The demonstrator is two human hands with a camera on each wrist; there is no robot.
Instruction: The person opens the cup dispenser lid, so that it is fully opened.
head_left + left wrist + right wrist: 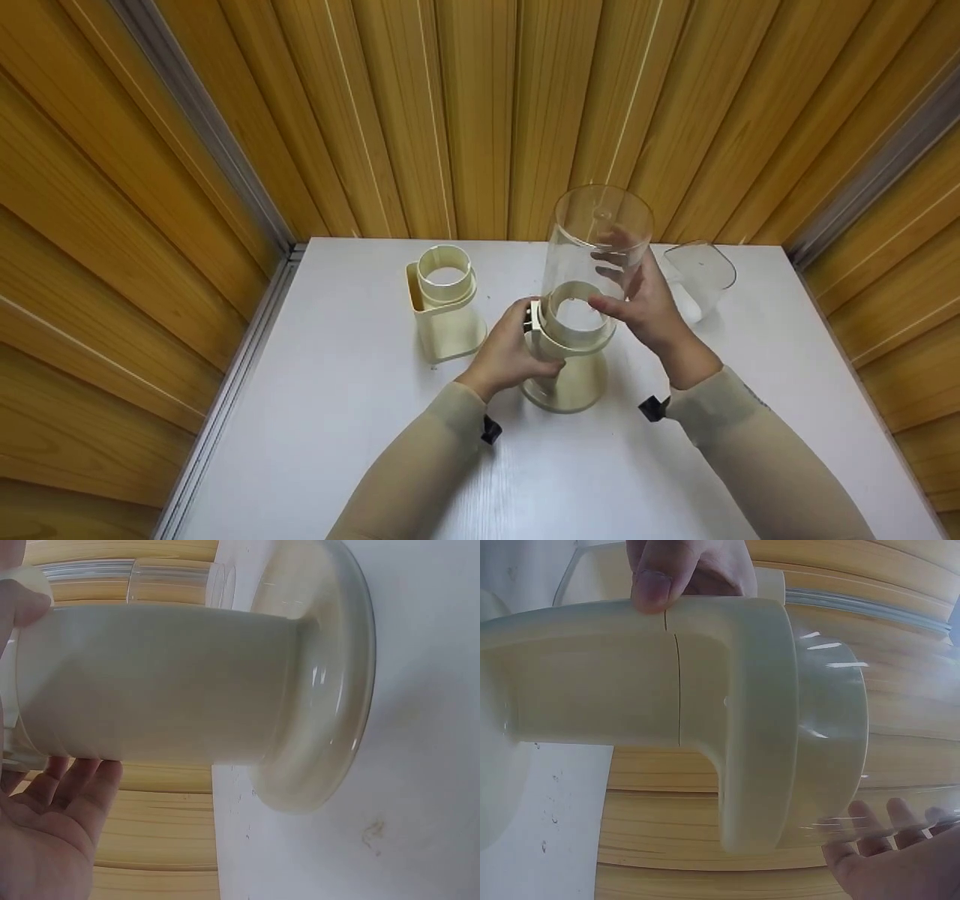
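A cream plastic stand (577, 379) with a round flared base stands upright on the table, a raised ring (829, 735) at its top. My left hand (506, 349) grips the stand just below the ring, from the left; its thumb (656, 585) lies across the body in the right wrist view. A clear open-topped cylinder (562, 255) surrounds the ring and rises above it. On the cylinder's right side my right hand (656, 307) holds it, thumb in front and fingers behind. The left wrist view shows the stand's smooth column (157, 682) beside the left fingers (94, 795).
To the left stands a second cream housing (450, 330) with a ring on top and a hollow side. A clear container (701, 266) with a white part (685, 302) lies behind the right hand. Wood-patterned panels (480, 112) enclose the white table (315, 420) at its back and sides.
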